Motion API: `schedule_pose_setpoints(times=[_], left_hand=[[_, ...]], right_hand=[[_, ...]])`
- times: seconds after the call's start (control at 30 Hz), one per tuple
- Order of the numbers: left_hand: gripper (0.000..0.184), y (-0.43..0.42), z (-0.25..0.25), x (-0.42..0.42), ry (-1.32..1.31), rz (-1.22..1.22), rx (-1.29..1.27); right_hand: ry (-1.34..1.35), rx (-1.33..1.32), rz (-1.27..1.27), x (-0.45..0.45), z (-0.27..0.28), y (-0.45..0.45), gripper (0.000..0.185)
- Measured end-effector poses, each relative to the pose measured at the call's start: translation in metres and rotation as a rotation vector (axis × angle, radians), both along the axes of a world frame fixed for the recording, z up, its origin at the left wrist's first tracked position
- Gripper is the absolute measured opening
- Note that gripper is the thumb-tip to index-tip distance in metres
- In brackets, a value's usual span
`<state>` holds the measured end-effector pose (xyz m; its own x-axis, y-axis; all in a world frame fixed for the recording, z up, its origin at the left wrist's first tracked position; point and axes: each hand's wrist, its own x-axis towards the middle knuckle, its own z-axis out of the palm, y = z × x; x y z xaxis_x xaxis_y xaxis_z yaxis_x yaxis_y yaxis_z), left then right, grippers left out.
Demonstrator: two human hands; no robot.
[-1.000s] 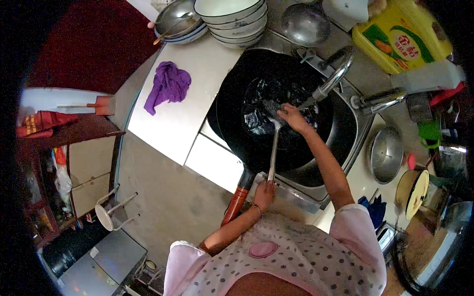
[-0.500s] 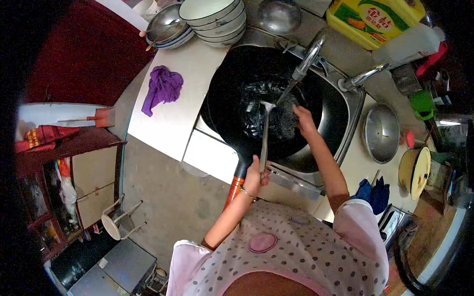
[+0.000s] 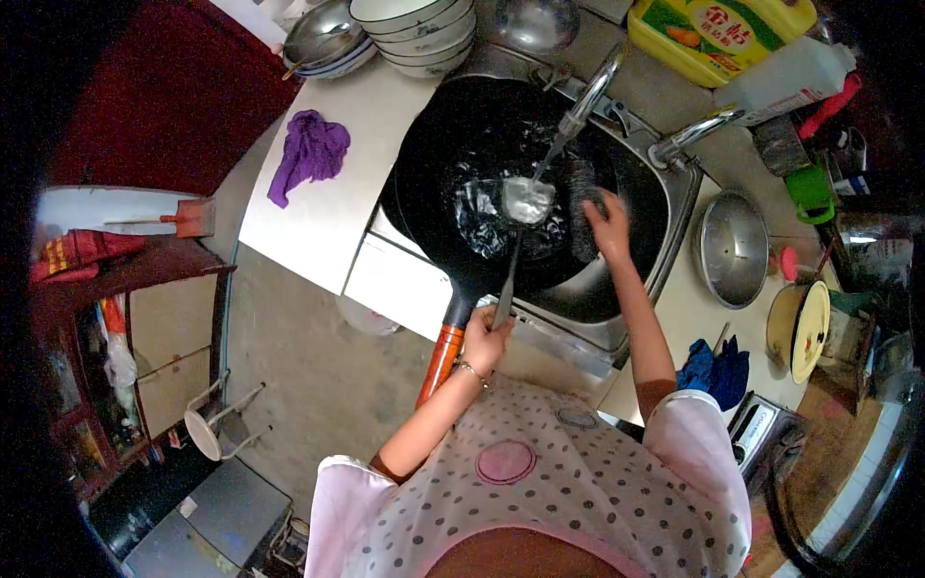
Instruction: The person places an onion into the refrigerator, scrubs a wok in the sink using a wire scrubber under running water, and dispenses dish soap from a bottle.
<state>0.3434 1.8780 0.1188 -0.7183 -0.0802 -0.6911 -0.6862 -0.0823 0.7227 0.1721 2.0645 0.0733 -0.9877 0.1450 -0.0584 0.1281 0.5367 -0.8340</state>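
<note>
My left hand point(image 3: 488, 339) is closed around the long handle of a metal wok spatula point(image 3: 528, 201). The spatula's broad head is under the running tap point(image 3: 584, 108), above the water in a large black wok point(image 3: 429, 144). That wok lies in the steel sink point(image 3: 672, 223), and its orange-banded handle point(image 3: 441, 364) points toward me beside my left wrist. Over the wok's right side, my right hand point(image 3: 608, 227) has its fingers bent on a grey, mesh-like scrubber point(image 3: 582, 206), which is blurred.
Left of the sink, a purple cloth point(image 3: 310, 156) lies on the white counter point(image 3: 332, 226). Stacked bowls point(image 3: 414, 39) stand behind it. A second tap point(image 3: 699, 135), a steel bowl point(image 3: 732, 249), a yellow enamel pot point(image 3: 798, 332) and a blue cloth point(image 3: 713, 371) are to the right.
The spatula has turned from edge-on to show its broad face, with its head now under the water stream. My right hand and the scrubber have shifted slightly up and right.
</note>
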Motion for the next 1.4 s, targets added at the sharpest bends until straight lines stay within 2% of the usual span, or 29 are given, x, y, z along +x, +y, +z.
schedule_pose_setpoints(times=[0.03,0.1,0.13,0.17,0.2,0.23,0.27,0.33,0.37,0.4,0.47,0.53,0.57,0.63,0.67,0.73,0.77,0.87,1.0,1.07,1.1,1.13,1.2,1.23,1.3,1.33,1.37,1.4], left_hand=[[0.02,-0.001,-0.003,-0.002,-0.058,-0.007,0.017],[0.021,0.0,-0.003,-0.006,-0.115,-0.009,0.034],[0.019,0.001,0.002,-0.008,-0.134,0.054,0.17],[0.016,0.003,0.005,-0.01,-0.151,0.12,0.304],[0.016,0.006,0.001,-0.008,-0.15,0.129,0.301],[0.015,0.011,-0.006,-0.004,-0.1,0.129,0.276],[0.014,0.016,-0.011,-0.001,-0.051,0.129,0.251],[0.015,0.019,-0.007,0.002,-0.002,0.091,0.215],[0.016,0.017,0.003,0.0,-0.055,0.067,0.189],[0.017,0.014,0.009,-0.002,-0.106,0.039,0.162],[0.017,0.01,0.008,-0.006,-0.075,0.037,0.148],[0.016,0.007,0.007,-0.003,-0.029,0.023,0.123],[0.016,0.006,0.008,0.0,-0.033,0.021,0.119],[0.013,0.007,0.008,-0.005,-0.036,0.151,0.218],[0.013,0.007,0.005,-0.001,-0.041,0.151,0.222],[0.012,0.006,-0.007,0.007,-0.018,0.077,0.158],[0.01,0.003,0.002,0.004,0.012,-0.055,0.018],[0.009,0.011,0.001,0.0,0.099,0.031,0.013],[0.01,0.009,0.019,-0.001,0.123,0.016,-0.02],[0.012,0.009,0.009,0.004,0.211,-0.124,-0.198],[0.015,0.008,-0.001,0.001,0.076,-0.116,-0.066],[0.015,0.008,-0.006,0.003,0.078,-0.113,-0.064],[0.017,0.004,-0.015,0.004,0.228,-0.22,-0.422],[0.017,0.001,-0.012,0.002,0.23,-0.215,-0.423],[0.018,-0.001,-0.007,-0.001,0.214,-0.144,-0.261],[0.018,-0.004,-0.018,-0.002,0.126,-0.13,-0.117],[0.018,-0.01,-0.004,-0.012,0.03,-0.111,0.014],[0.02,-0.011,0.016,-0.013,0.07,-0.17,-0.101]], right_hand=[[0.152,0.183,0.172,-0.003,0.0,-0.005,0.039],[0.166,0.314,0.418,-0.005,-0.003,-0.018,0.037],[0.174,0.403,0.517,-0.005,-0.003,-0.03,0.036],[0.138,0.426,0.577,-0.005,-0.005,-0.042,0.035],[0.101,0.447,0.637,-0.005,-0.012,-0.052,0.034],[0.202,0.428,0.723,-0.007,-0.031,-0.059,0.033],[0.206,0.423,0.733,-0.013,-0.036,-0.067,0.033],[-0.027,0.728,0.737,-0.022,-0.041,-0.081,0.034],[-0.008,0.77,0.71,-0.026,-0.033,-0.084,0.031],[-0.004,0.766,0.714,-0.031,-0.037,-0.087,0.031],[-0.053,0.734,0.52,-0.045,-0.052,-0.087,0.03],[0.027,0.793,0.51,-0.039,-0.068,-0.083,0.027],[-0.103,0.676,0.63,-0.036,-0.07,-0.079,0.026],[0.081,0.564,0.822,-0.024,-0.066,-0.06,0.026],[0.075,0.566,0.823,-0.026,-0.066,-0.058,0.026],[-0.176,0.731,0.848,-0.032,-0.066,-0.054,0.033],[-0.006,0.785,0.826,-0.027,-0.041,-0.06,0.038],[-0.013,0.869,0.79,-0.025,-0.042,-0.074,0.04],[0.002,0.734,0.883,-0.013,-0.033,-0.066,0.038],[-0.042,0.717,0.904,-0.02,-0.046,-0.074,0.037],[0.078,0.698,0.816,-0.02,-0.053,-0.079,0.036],[0.194,0.679,0.727,-0.019,-0.054,-0.085,0.034],[0.102,0.665,0.734,-0.022,-0.053,-0.095,0.03],[0.097,0.672,0.698,-0.021,-0.05,-0.098,0.03],[0.106,0.725,0.613,-0.022,-0.05,-0.098,0.032],[0.099,0.728,0.614,-0.024,-0.056,-0.095,0.032],[0.09,0.69,0.45,-0.029,-0.063,-0.093,0.034],[0.085,0.648,0.283,-0.037,-0.07,-0.09,0.036]])
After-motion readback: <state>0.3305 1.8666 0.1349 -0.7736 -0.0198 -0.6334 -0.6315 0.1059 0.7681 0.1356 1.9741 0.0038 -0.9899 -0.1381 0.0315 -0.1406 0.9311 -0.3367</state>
